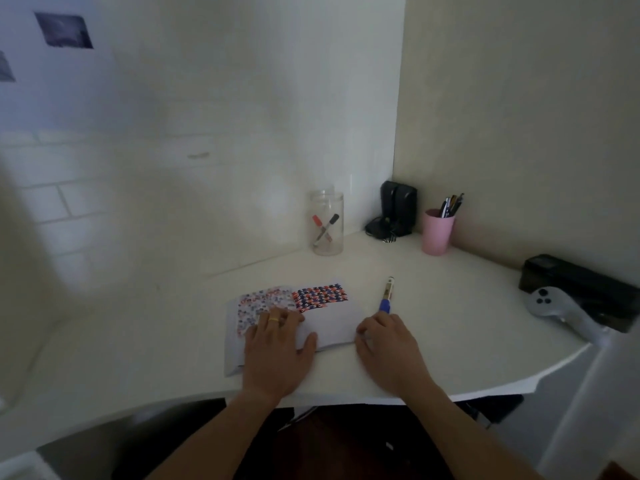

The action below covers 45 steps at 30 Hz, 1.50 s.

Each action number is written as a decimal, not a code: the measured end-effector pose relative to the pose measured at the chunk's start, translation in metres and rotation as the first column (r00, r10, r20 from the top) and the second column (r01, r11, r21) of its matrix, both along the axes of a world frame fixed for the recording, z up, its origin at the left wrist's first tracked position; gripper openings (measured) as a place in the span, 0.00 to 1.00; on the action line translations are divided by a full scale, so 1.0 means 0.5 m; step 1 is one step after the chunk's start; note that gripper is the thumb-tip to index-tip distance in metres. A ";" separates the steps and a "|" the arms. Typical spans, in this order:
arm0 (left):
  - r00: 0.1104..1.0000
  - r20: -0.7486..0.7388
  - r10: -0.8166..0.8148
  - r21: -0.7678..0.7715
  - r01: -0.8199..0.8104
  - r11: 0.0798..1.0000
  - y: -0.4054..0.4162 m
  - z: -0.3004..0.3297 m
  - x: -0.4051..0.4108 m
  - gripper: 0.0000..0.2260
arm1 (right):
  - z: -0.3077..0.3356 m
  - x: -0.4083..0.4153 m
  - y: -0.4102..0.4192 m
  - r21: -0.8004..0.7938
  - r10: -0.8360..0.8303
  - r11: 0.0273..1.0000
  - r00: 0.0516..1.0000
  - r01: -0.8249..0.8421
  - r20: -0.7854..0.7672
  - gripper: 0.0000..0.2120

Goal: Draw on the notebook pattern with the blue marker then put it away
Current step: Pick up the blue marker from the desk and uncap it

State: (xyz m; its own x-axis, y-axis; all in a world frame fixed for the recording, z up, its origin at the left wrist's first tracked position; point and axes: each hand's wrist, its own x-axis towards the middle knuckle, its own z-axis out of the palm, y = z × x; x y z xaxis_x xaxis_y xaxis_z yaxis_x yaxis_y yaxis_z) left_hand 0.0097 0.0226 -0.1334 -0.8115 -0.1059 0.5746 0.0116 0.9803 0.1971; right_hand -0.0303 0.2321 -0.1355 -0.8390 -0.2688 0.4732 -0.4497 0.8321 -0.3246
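An open notebook (325, 317) with a red and blue pattern across its upper pages lies on the white desk (450, 334). My left hand (277, 348) rests flat on the notebook's left page, fingers spread, a ring on one finger. The blue marker (387, 295) lies on the desk just right of the notebook, its blue cap toward me. My right hand (388, 348) sits palm down on the desk at the notebook's right edge, fingertips touching or almost touching the marker's blue end; it does not grip it.
A clear glass jar (326, 225) holding a red and a black marker stands behind the notebook. A pink cup (437, 233) of pens, a black device (396, 209), a dark box (581, 289) and a grey controller (550, 303) sit to the right.
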 end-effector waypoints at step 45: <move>0.875 -0.035 -0.482 -0.040 0.481 0.876 -0.117 0.055 -0.308 0.14 | 0.061 -0.279 -0.128 -0.923 0.636 0.382 0.737 -0.044 0.229 0.18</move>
State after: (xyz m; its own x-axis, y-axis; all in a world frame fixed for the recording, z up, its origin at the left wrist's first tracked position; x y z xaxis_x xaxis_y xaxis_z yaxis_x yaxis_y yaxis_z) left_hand -0.1442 -0.0357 -0.1060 -0.7328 0.3093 0.6061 0.4914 0.8566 0.1570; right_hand -0.1699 0.1682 -0.1051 -0.9258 -0.3192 0.2027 -0.1487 -0.1854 -0.9713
